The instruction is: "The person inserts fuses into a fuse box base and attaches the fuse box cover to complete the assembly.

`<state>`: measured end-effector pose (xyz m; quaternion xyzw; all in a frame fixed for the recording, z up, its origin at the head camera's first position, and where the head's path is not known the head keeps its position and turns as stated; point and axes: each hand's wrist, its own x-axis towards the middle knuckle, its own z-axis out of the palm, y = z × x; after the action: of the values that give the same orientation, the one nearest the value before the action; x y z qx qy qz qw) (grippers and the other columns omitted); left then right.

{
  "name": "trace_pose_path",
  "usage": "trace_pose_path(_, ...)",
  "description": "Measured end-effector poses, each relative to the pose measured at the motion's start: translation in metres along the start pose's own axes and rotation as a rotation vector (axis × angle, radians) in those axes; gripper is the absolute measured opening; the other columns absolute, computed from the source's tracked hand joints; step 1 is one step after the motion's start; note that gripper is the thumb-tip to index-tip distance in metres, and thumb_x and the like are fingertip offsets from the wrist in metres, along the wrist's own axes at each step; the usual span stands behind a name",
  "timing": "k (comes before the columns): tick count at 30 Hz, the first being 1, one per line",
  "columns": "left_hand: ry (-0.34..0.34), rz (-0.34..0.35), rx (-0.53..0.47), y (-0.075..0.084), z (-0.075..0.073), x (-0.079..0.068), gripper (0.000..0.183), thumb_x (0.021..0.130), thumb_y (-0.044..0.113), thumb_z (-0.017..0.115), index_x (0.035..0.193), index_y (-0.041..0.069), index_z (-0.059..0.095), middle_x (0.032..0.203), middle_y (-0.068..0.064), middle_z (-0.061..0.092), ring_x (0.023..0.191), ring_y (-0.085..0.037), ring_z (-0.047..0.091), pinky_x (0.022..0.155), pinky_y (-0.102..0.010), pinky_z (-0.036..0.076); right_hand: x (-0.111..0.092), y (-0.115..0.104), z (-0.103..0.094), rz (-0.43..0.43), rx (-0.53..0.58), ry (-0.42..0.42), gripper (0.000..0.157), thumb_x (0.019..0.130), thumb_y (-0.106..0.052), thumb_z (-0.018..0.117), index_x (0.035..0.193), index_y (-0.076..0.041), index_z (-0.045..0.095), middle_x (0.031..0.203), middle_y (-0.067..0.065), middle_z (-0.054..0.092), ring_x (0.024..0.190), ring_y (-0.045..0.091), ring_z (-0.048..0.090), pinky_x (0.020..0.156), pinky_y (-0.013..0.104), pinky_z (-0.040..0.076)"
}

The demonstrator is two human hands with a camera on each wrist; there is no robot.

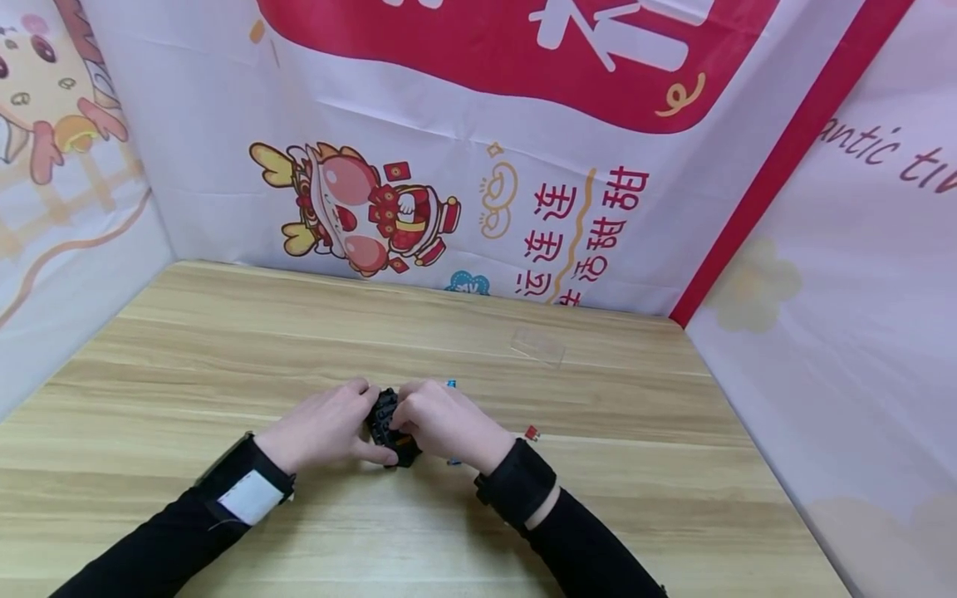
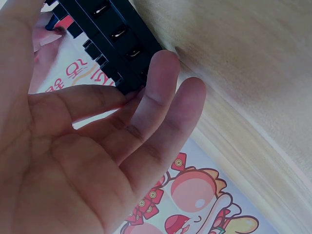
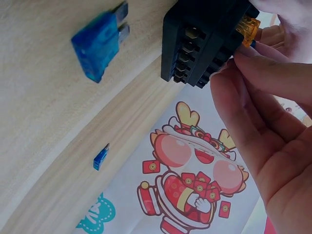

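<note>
A black fuse block (image 1: pixel 385 415) with rows of slots is tilted up off its flat side on the table, between both hands. My left hand (image 1: pixel 329 423) grips it, thumb at the near end and fingers along the far left; in the left wrist view its last two fingers extend past the block's edge. My right hand (image 1: pixel 441 419) bends over the slots, thumb and index fingertip pinching a small blade fuse mostly hidden by them. Beside those fingertips an orange fuse (image 3: pixel 249 29) stands in the block. A red fuse (image 2: pixel 64 22) shows along the block's side.
Two blue blade fuses (image 3: pixel 100 46) (image 3: pixel 101 157) lie on the wooden table (image 1: pixel 598 515) right of the block. A red fuse (image 1: pixel 532 433) lies farther right. Behind them is a clear plastic piece (image 1: pixel 538 345). Printed cloth (image 1: pixel 419 100) walls the back and sides.
</note>
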<state>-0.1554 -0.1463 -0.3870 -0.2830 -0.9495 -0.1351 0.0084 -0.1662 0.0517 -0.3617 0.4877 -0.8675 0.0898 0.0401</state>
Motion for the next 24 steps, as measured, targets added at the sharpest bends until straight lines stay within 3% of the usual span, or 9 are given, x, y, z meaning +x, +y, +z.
trace_pose_path(12,-0.018,-0.016,0.003,-0.0003,-0.002,0.0011,0.079,0.066,0.072,0.067,0.107,0.005,0.06,0.093,-0.002,0.053,0.075,-0.012,0.051,0.063,-0.028,0.044,0.0005,0.0031,-0.0003,0.002,0.048,-0.002,0.018,0.083,0.0,0.068,0.09,-0.015,0.077,0.082,-0.009,0.06,0.077,-0.003,0.054,0.067,0.007,0.038)
trace_pose_path(24,-0.011,-0.021,0.001,0.0005,-0.0025,0.0012,0.077,0.066,0.071,0.069,0.106,0.005,0.06,0.092,-0.002,0.052,0.074,-0.012,0.051,0.061,-0.029,0.043,0.0016,0.0021,-0.0007,-0.01,0.032,-0.015,0.02,0.084,0.001,0.067,0.09,-0.015,0.077,0.08,-0.009,0.06,0.073,-0.003,0.05,0.064,0.007,0.037)
